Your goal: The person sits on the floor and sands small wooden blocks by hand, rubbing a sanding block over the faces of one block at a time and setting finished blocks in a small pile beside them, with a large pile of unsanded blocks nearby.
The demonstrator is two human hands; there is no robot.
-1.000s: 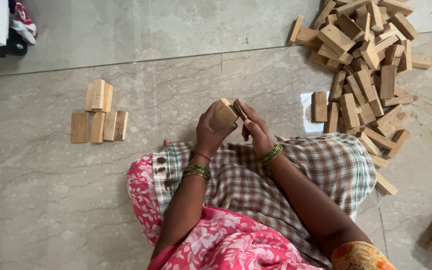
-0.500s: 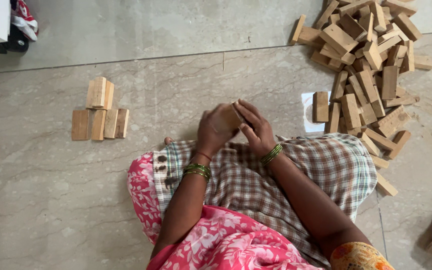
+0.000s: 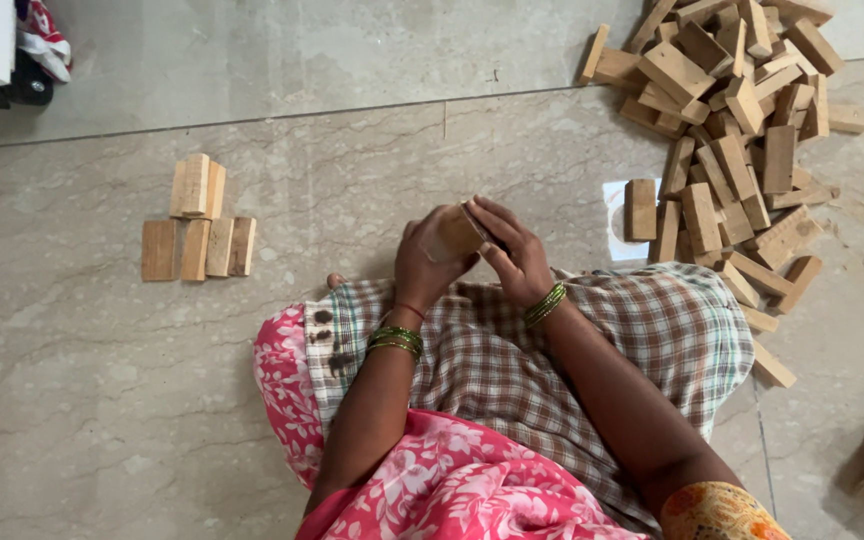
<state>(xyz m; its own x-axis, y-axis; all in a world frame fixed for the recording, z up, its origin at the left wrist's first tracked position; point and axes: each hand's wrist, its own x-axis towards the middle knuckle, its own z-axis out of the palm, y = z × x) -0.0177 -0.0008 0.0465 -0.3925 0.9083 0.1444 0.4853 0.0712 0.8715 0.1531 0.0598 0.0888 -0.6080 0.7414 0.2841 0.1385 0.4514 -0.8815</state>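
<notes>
Head view. The left hand (image 3: 430, 262) is curled closed around a pale rectangular wooden block (image 3: 452, 233), held above a checked cloth (image 3: 642, 330) spread over the lap. The right hand (image 3: 514, 252), fingers bent, presses on the block's right end, apparently to steady or rub it; whether it holds something small there cannot be told. Right of the block lies a loose heap of similar wooden blocks (image 3: 732, 130). Well to its left, a small neat stack of wooden blocks (image 3: 198, 220) rests on the beige marble floor (image 3: 82, 400), seemingly set apart from the heap.
</notes>
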